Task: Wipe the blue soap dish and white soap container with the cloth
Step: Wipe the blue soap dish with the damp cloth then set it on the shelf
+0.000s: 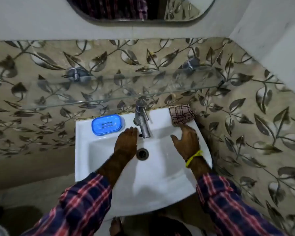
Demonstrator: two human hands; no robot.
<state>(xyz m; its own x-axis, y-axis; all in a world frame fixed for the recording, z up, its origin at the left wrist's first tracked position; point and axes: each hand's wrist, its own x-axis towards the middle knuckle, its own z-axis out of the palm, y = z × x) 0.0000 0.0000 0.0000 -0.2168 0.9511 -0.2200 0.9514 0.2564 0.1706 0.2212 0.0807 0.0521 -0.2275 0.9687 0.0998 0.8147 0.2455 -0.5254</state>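
both my hands empty, right hand (186, 142) spread just short of the cloth (181, 114); sloppy grab could knock it off the sink (85, 150) corner.

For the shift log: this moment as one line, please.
left hand: open, by tap | right hand: open, near cloth | blue soap dish: on sink ledge, untouched
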